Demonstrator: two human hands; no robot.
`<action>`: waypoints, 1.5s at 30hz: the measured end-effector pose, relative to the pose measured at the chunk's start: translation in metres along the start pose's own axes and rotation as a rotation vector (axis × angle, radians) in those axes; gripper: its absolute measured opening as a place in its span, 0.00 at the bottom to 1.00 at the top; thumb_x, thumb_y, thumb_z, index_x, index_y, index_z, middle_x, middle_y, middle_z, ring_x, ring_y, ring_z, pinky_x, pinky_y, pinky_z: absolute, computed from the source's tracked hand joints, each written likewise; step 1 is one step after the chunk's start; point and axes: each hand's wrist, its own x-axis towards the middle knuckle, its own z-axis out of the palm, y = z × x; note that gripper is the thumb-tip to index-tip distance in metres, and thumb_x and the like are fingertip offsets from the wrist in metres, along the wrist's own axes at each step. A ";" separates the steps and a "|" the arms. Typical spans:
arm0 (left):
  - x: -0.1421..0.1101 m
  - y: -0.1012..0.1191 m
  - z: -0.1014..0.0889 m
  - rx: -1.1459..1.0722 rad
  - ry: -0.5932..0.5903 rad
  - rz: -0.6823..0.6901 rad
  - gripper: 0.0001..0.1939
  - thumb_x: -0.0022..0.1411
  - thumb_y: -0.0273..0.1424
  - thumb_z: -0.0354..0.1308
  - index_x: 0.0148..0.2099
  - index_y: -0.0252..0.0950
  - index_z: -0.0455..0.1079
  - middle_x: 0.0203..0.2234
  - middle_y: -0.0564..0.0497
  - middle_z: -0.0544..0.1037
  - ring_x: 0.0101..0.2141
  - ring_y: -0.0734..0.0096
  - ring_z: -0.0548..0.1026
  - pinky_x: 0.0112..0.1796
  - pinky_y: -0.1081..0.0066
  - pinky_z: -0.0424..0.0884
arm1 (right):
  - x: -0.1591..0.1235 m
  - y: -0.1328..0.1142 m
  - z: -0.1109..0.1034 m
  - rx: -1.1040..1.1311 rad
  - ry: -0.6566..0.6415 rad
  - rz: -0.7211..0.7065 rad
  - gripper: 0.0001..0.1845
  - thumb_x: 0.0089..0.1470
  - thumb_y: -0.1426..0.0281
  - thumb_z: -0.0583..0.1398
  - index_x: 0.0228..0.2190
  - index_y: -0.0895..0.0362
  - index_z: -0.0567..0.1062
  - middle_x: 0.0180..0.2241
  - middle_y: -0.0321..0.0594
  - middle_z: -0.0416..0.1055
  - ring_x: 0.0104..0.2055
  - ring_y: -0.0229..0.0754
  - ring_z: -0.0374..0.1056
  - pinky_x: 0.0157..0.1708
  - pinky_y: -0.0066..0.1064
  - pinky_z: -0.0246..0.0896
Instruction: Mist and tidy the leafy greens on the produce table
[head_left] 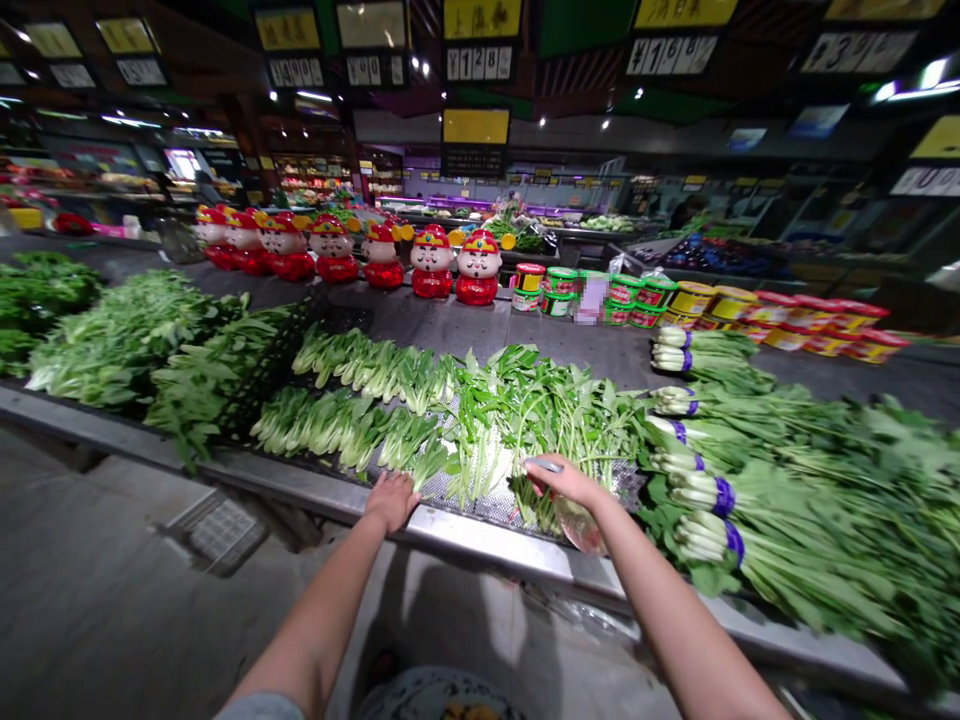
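My left hand [393,498] lies with its fingers stretched out at the front metal edge of the stand, touching or just beside the nearest bok choy [411,450]. In my right hand [561,482] is a spray bottle [581,525], its grey head showing above the fingers and its clear body below the hand. The bottle is over the front of a heap of loose leafy greens [547,400] with long stems. Around those greens, a perforated metal tray [491,465] shows through. Bok choy lies in two rows to the left.
Bunched greens with purple bands [724,495] fill the right side. A black divider [266,365] separates leafy greens [127,335] at left. Red figurine jars [478,268] and stacked tubs [622,295] line the back. A metal edge [480,540] runs along the front; a crate [217,530] is below.
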 end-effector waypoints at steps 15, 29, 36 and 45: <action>0.002 0.000 0.001 0.018 -0.007 0.003 0.30 0.71 0.43 0.34 0.66 0.35 0.60 0.67 0.43 0.59 0.68 0.56 0.50 0.66 0.52 0.43 | 0.027 -0.022 0.001 0.095 0.368 -0.071 0.23 0.56 0.48 0.57 0.40 0.53 0.77 0.41 0.45 0.77 0.42 0.49 0.73 0.35 0.39 0.71; -0.002 0.001 0.001 -0.008 0.019 0.006 0.31 0.70 0.42 0.35 0.66 0.32 0.60 0.67 0.43 0.59 0.68 0.55 0.50 0.66 0.51 0.42 | 0.082 -0.003 0.058 0.028 0.593 -0.118 0.20 0.56 0.50 0.56 0.27 0.52 0.74 0.29 0.42 0.74 0.30 0.47 0.69 0.33 0.42 0.67; -0.001 -0.001 0.005 -0.030 0.039 0.010 0.31 0.70 0.42 0.35 0.66 0.32 0.60 0.67 0.43 0.60 0.68 0.56 0.50 0.66 0.51 0.42 | 0.083 0.003 0.067 0.190 0.584 -0.081 0.28 0.57 0.43 0.50 0.22 0.52 0.69 0.22 0.38 0.71 0.24 0.43 0.68 0.27 0.36 0.64; -0.003 0.000 0.002 -0.009 0.029 0.016 0.31 0.70 0.43 0.34 0.66 0.34 0.61 0.67 0.43 0.59 0.68 0.56 0.50 0.66 0.52 0.42 | 0.079 -0.010 0.071 0.348 0.588 -0.069 0.21 0.53 0.47 0.58 0.28 0.51 0.74 0.30 0.40 0.75 0.28 0.44 0.71 0.21 0.33 0.65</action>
